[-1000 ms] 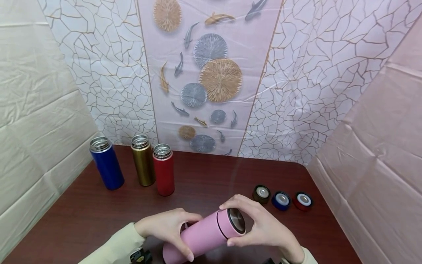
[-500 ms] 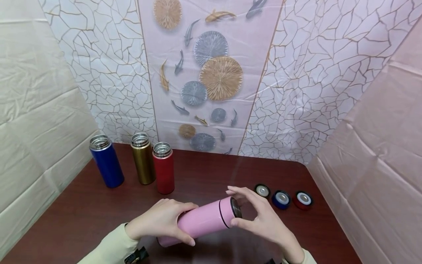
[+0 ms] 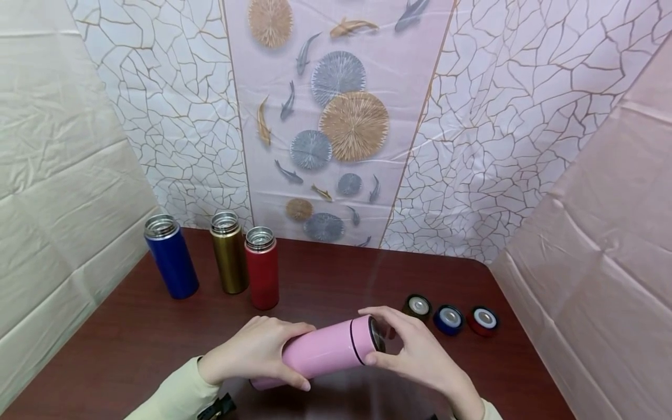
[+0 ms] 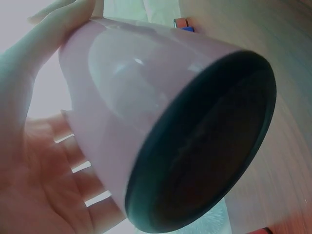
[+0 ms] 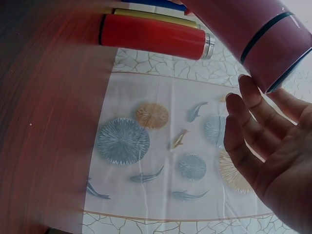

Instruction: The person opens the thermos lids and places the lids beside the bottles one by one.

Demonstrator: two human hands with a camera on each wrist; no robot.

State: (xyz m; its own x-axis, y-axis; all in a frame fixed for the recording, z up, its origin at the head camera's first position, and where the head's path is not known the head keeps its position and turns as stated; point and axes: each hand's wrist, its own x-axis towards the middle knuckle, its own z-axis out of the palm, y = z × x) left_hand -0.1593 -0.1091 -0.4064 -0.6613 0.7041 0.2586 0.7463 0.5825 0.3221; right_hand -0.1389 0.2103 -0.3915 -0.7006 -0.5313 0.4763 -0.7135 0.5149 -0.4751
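A pink thermos bottle is held tilted above the table, its capped end up and to the right. My left hand grips its body, the thumb along the near side. The pink lid, with a dark disc on top and a black ring below, is on the bottle. My right hand is at this lid, thumb on its near lower edge and fingers curved about the far side. The left wrist view shows the bottle's black base; in the right wrist view, fingertips meet the lid.
At the left, a blue bottle, a gold bottle and a red bottle stand upright without lids. Olive, blue and red lids lie upturned at the right. Printed curtains enclose the dark red table.
The pink bottle has risen slightly and turned flatter. My right hand's fingers lifted off the lid half a second ago and have come back down around it. My left hand keeps its grip.
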